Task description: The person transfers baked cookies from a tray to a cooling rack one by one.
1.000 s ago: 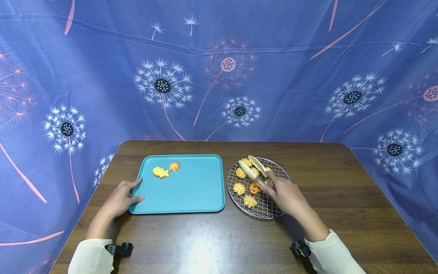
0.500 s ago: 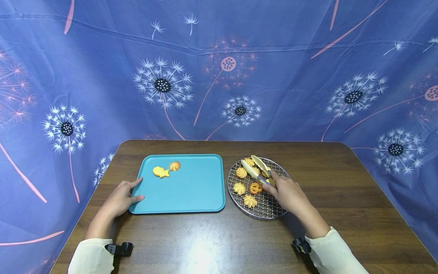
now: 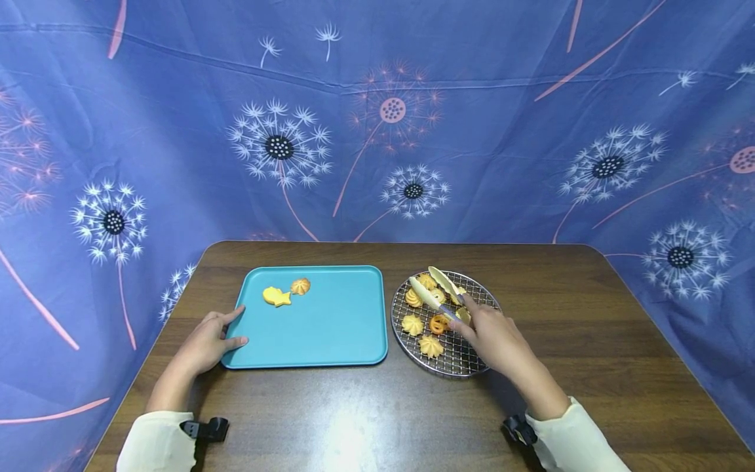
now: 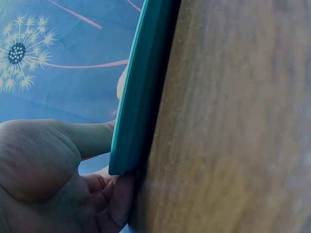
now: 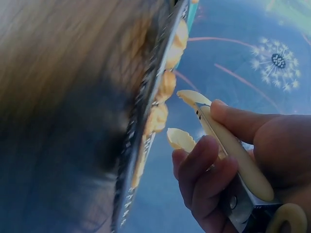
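Note:
My left hand [image 3: 203, 344] grips the left edge of a blue tray [image 3: 318, 334], thumb over the rim and fingers curled at its side in the left wrist view. On that tray lie a yellow fish-shaped cookie [image 3: 276, 296] and a fluted round cookie [image 3: 300, 286]. My right hand [image 3: 498, 334] holds cream-tipped tongs [image 5: 233, 155] over a round wire rack [image 3: 460, 362]. Their tips stand apart, above the cookies in the right wrist view. The rack bears several cookies, among them a pretzel [image 3: 438, 324], a swirl [image 3: 413, 298] and a star-shaped one [image 3: 430, 347]; the hand and tongs hide some.
Tray and rack stand side by side on a brown wooden table [image 3: 590, 341], a narrow strip of wood between them. A blue dandelion-print cloth [image 3: 501, 164] hangs behind the table. Black wrist cameras are strapped at both cuffs.
The tongs drifted slightly right, then back left, and their tips now stand a little further apart than half a second ago. The left hand and tray have stayed put.

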Motion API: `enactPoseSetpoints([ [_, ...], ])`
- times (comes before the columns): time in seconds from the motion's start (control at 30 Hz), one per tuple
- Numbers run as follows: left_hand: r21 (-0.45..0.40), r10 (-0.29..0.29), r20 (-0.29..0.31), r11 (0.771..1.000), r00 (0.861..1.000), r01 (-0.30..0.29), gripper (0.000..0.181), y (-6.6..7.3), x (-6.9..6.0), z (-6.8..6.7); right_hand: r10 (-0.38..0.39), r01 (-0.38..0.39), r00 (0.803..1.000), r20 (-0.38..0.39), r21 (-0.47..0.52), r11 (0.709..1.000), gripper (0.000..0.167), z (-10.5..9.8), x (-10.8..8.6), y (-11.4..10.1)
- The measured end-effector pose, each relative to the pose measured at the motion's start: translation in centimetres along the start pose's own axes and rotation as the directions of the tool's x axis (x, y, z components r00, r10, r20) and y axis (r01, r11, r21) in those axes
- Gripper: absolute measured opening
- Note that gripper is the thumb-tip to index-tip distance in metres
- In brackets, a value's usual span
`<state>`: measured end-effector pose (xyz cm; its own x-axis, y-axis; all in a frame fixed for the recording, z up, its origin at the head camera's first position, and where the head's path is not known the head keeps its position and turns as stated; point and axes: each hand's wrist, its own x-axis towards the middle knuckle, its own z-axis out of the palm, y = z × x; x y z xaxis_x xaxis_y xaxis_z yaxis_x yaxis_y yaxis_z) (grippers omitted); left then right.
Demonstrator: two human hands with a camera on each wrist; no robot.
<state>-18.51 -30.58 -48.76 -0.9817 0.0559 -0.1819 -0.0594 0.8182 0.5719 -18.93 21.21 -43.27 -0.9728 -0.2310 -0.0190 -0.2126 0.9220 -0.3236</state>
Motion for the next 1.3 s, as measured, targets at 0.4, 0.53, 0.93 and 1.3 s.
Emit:
enactPoseSetpoints([
  [0.4, -0.016, -0.007, 0.001, 1.000, 1.000, 0.007, 0.073, -0.1, 0.0, 0.0, -0.101, 0.101, 0.994, -0.036, -0.006, 0.995, 0.071, 0.9, 0.5, -3.4],
  [0.53, -0.020, -0.007, 0.004, 1.000, 1.000, 0.007, 0.073, 0.0, 0.0, 0.0, -0.099, 0.099, 0.995, -0.003, 0.012, 0.995, 0.072, 1.5, 1.0, -4.8],
  [0.93, -0.007, -0.005, -0.001, 1.000, 1.000, 0.005, 0.073, 0.0, 0.0, 0.0, -0.138, 0.136, 0.990, 0.038, 0.046, 0.990, 0.071, 3.0, 2.9, -9.0],
  [1.3, -0.021, -0.005, -0.002, 1.000, 1.000, 0.005, 0.073, 0.1, -0.2, 0.0, -0.181, 0.176, 0.978, 0.102, 0.051, 0.983, 0.071, 4.8, 5.6, -12.9],
])
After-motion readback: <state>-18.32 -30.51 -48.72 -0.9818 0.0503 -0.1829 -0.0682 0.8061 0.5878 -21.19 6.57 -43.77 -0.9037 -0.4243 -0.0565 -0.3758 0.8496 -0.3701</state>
